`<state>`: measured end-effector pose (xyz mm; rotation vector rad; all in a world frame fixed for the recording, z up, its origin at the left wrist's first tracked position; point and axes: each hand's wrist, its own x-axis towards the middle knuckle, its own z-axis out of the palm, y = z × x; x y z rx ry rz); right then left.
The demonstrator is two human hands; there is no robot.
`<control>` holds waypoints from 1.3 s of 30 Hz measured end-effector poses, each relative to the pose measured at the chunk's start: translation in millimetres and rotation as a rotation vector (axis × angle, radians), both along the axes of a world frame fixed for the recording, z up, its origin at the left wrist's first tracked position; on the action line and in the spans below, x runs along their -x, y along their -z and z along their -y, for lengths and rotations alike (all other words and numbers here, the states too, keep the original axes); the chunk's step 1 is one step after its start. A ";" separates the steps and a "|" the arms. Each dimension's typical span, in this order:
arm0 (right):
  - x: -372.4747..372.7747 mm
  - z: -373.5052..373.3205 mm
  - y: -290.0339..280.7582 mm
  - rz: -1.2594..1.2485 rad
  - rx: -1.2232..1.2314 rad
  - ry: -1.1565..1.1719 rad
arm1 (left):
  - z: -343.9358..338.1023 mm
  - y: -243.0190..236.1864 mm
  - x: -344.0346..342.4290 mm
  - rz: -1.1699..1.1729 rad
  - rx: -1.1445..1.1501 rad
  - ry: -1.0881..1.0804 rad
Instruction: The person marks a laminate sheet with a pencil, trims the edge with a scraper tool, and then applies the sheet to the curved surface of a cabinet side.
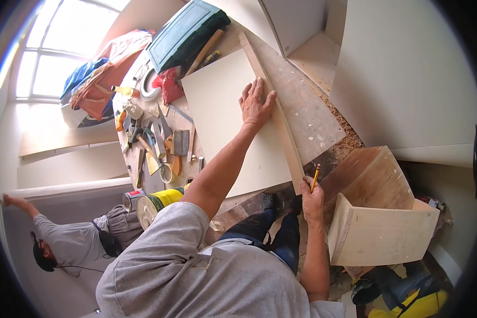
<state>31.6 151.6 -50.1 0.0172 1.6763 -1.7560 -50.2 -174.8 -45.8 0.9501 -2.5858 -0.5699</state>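
A cream-white panel (225, 122) lies on the worktable, with a long, narrow wooden strip (286, 135) along its right edge. My left hand (256, 104) rests flat across the panel's edge and the strip, its fingers stretched out. At the strip's near end, my right hand (312, 200) is closed round a yellow pencil (316, 175), which points up out of the grip. Part of this hand touches the strip's end.
Handsaws, scrapers and a tape roll (167, 173) crowd the table's left, with a green case (187, 34) behind. A wooden box (387, 233) stands at right. Paint cans (152, 208) sit left of me. One person (85, 238) works at left; another (413, 297) is at lower right.
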 end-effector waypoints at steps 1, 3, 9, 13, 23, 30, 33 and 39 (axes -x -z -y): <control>-0.4 -0.2 0.5 0.000 -0.001 0.001 | 0.1 0.7 -0.2 0.002 0.015 -0.001; -1.0 0.0 1.6 -0.022 -0.014 0.004 | 0.1 1.6 -0.4 -0.002 0.015 -0.002; 1.9 -0.8 -5.9 -0.015 -0.006 -0.010 | 0.3 1.0 -0.6 -0.012 -0.003 -0.002; 1.9 -2.3 0.9 -0.035 -0.027 -0.027 | -0.5 1.1 0.6 0.019 0.006 -0.004; -1.9 -3.6 10.9 -0.010 -0.031 -0.011 | 1.4 1.1 -1.5 -0.003 -0.002 -0.014; -0.5 -7.9 14.9 -0.068 -0.155 -0.062 | -1.2 14.7 2.8 0.010 0.022 0.016; 6.0 -4.1 -5.0 -0.091 -0.125 -0.053 | 0.7 8.9 1.9 -0.043 0.055 0.051; 4.8 -3.3 2.2 0.024 -0.055 -0.015 | 6.9 15.6 5.8 -0.016 0.033 0.035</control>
